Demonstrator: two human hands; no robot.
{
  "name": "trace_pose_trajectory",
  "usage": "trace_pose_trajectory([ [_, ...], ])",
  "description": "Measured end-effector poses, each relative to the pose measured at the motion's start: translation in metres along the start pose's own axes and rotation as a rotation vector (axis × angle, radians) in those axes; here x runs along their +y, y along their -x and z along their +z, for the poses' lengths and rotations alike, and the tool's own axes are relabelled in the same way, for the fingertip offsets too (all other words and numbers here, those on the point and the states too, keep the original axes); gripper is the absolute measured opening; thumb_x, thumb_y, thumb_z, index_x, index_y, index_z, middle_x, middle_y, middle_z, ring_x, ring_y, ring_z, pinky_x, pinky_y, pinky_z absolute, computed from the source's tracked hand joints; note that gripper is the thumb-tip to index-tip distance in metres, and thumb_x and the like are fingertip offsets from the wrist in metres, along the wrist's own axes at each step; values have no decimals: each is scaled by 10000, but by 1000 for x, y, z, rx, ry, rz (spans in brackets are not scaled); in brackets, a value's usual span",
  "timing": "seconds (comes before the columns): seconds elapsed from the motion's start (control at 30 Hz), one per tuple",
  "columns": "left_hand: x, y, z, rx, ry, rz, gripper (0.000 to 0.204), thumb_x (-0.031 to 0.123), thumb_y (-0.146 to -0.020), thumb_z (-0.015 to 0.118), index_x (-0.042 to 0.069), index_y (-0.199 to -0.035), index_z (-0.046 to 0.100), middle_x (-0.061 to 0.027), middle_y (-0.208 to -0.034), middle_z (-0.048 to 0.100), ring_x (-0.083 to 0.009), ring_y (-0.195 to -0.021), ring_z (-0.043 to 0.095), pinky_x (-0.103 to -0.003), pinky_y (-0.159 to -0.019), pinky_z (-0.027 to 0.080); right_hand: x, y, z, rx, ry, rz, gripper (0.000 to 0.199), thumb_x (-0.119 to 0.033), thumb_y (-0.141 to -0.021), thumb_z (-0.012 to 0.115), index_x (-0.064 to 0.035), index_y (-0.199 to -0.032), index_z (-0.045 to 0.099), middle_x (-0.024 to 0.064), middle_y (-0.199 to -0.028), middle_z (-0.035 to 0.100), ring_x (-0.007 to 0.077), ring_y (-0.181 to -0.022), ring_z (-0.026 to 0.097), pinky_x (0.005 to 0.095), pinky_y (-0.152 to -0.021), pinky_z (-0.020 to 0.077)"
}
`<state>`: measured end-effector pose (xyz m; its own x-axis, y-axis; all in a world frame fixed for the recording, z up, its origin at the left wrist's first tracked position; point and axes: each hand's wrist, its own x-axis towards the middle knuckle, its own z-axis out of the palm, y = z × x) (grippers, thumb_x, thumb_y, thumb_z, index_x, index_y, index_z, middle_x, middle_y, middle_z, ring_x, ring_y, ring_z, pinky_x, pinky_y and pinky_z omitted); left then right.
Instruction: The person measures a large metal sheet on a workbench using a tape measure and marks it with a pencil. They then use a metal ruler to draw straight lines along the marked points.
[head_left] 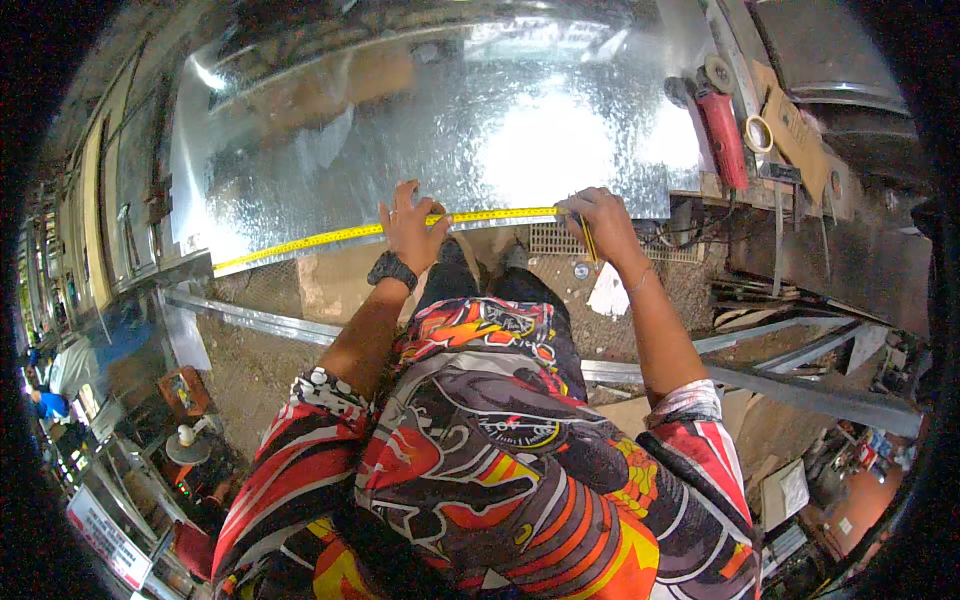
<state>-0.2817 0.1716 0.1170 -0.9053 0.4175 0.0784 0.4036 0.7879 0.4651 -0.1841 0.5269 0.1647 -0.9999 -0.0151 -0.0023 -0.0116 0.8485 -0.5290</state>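
white sign point(105, 540) lower left; white label point(795, 487) lower right

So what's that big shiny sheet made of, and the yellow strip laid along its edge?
The sheet looks like galvanized steel: silvery, mottled, with bright glare. The yellow strip, pinned by the left hand, seems a measuring tape, probably painted metal; material not certain.

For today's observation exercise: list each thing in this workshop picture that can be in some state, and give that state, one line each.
tape measure: extended along the sheet's near edge
metal sheet: lying flat, shiny
left hand: pressing the tape down, fingers spread
right hand: closed on a pencil at the tape
angle grinder: lying on the bench, unheld
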Motion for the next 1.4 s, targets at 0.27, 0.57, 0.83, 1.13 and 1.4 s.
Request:
trace_pose_trajectory([
  [0.27, 5, -1, 2, -8, 6, -87, 225, 308, -830, 797, 164, -984, 719, -153, -1494, 482, -428, -1459, 390, -749, -1137, 204, 11, 1, 12, 48, 131, -103, 224, -265, -849, 761, -166, -1049, 757, 92, -976, 680, 328, -940, 656, 478, -795, 536],
  [0.57, -6, 22, 8, 395, -99, -320, 623, 317, -862, 760, 147, -1419, 539, -254, -1504, 457, -440, -1469, 367, -694, -1190, 149, 0, -8, -10, -86, 69, -31, 212, -203, -829, 789, -67, -990, 768, 183, -892, 663, 369, -876, 637, 474, -774, 517],
  [0.83, -158, 102, 0, 658, 442, -853, 572, 184, -926, 697, -6, -1421, 483, -244, -1429, 502, -372, -1328, 502, -430, -1098, 427, -33, -16, -25, -92, 108, 0, 154, -196, -873, 765, -83, -977, 767, 183, -858, 640, 379, -834, 630, 462, -745, 517],
  [1.13, -211, 122, -61, 547, 391, -1062, 522, 158, -916, 726, -28, -1365, 536, -200, -1209, 648, -293, -1093, 637, -408, -966, 496, 89, -5, 36, 75, 228, -331, 155, -197, -886, 739, -74, -974, 775, 185, -850, 651, 375, -811, 651, 459, -739, 515],
  [1.4, -341, 147, -18, 862, 817, -1057, 491, 165, -922, 731, 32, -1358, 549, -160, -1123, 666, -262, -1002, 640, -427, -889, 508, -38, -37, 7, -82, 37, -39, 142, -175, -863, 736, -90, -973, 764, 164, -867, 643, 354, -834, 648, 430, -734, 514],
])
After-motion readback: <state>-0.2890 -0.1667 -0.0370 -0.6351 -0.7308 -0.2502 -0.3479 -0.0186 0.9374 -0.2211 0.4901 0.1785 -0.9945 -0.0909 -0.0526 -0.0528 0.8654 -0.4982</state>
